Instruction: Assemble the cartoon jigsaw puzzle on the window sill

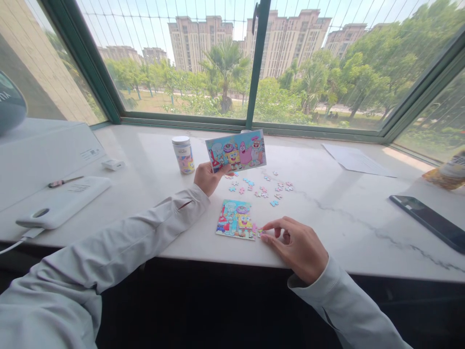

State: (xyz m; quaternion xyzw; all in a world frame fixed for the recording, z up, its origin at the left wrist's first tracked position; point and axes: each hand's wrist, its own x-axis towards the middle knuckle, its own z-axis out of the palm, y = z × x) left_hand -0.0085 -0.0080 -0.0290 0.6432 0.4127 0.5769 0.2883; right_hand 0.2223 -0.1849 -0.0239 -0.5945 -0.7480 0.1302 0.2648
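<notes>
My left hand (210, 178) is closed on the lower left edge of a cartoon picture card (238, 152), held up tilted above the counter. Below it lies a partly joined jigsaw puzzle (236, 219) showing the left part of the same picture. At its lower right edge, my right hand (296, 242) pinches a small puzzle piece (260, 233) between thumb and forefinger. The piece is beside the joined part; whether it is locked in, I cannot tell. Several loose puzzle pieces (264, 195) lie scattered behind the joined part, some of them partly hidden by the card.
A printed canister (183, 155) stands behind my left hand. To the left are a white power bank (65, 201) with a cable, a pen-like tool (65, 182) and a white box (47, 155). On the right lie a phone (428, 220), a paper sheet (358, 159) and a bottle (448, 169).
</notes>
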